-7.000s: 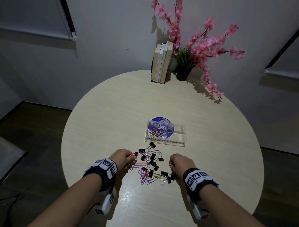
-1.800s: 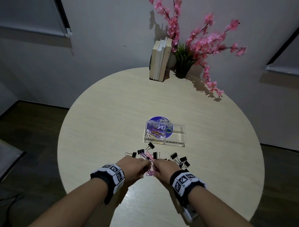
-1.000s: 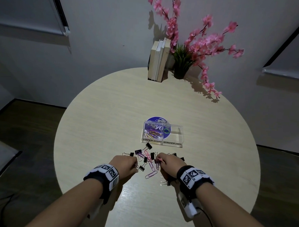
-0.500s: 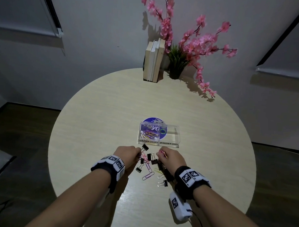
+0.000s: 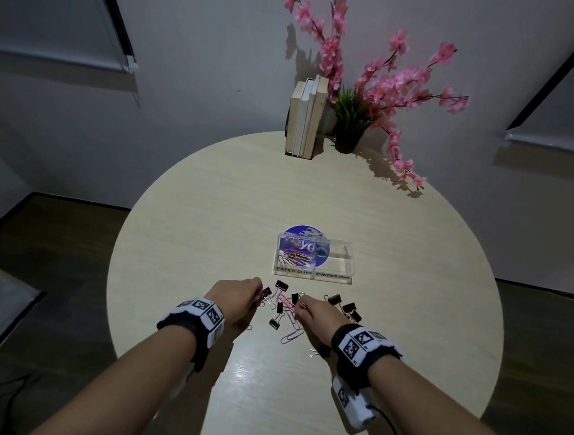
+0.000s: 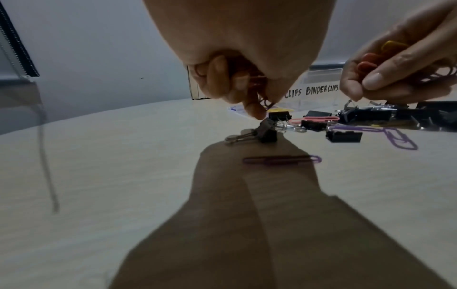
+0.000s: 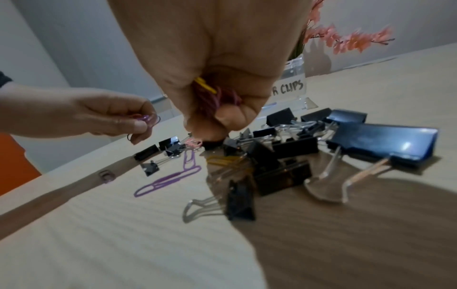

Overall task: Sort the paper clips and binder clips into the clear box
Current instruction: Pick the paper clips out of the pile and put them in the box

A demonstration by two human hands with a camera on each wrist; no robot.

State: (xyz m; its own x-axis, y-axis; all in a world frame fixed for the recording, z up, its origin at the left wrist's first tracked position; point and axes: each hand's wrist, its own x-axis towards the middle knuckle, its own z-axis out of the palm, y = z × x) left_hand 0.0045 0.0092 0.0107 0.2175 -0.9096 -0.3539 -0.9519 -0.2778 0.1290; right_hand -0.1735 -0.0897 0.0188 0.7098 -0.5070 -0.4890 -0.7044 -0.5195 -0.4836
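Observation:
The clear box (image 5: 313,274) stands mid-table, with a left part labelled PAPER CLIPS and a right part labelled BINDER CLIPS. Several coloured paper clips (image 5: 295,258) lie in the left part; the right part looks empty. Just in front of it my left hand (image 5: 259,293) holds a bunch of paper clips (image 6: 257,82) in curled fingers. My right hand (image 5: 299,308) grips yellow and purple paper clips (image 7: 210,93). Between and under the hands lie black binder clips (image 5: 347,308), a pink paper clip (image 5: 285,301) and purple paper clips (image 5: 292,336).
A purple disc (image 5: 298,232) lies under the box's far side. Upright books (image 5: 305,116) and a plant with pink blossoms (image 5: 366,99) stand at the table's far edge. The round table's rim (image 5: 112,275) drops to dark floor on both sides.
Over the last second both hands have moved forward from the pile's near side to its far side, close to the box, each with paper clips in it.

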